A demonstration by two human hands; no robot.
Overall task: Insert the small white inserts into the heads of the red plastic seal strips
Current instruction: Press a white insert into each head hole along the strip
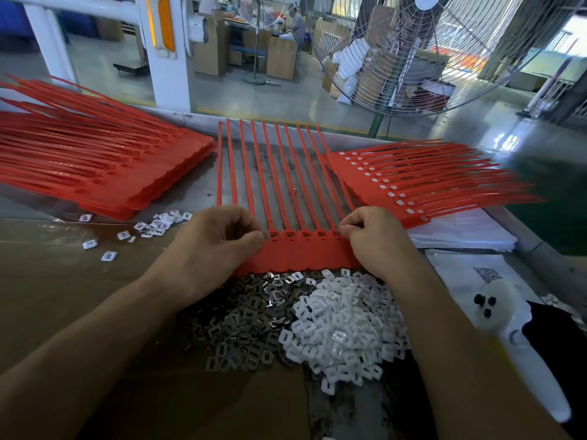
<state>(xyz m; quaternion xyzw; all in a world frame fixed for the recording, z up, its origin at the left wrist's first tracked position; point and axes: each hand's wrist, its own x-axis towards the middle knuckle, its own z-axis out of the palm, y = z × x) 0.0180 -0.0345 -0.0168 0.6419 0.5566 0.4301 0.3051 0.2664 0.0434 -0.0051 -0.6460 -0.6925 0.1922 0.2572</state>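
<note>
The flat red plastic sheet of joined seal strips (295,254) lies between both curled hands — left hand (216,241) and right hand (371,239) pinching its head row — tails running away, loose white plastic inserts (343,322) heaped nearer, under the right wrist.

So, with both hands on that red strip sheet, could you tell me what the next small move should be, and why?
Probably press the piece pinched in the right hand into the head slot beside it. Both hands grip the red seal strip sheet at its row of heads, the left hand steadying the other end, and the slots between them look unfilled. The white inserts lie just below.
</note>
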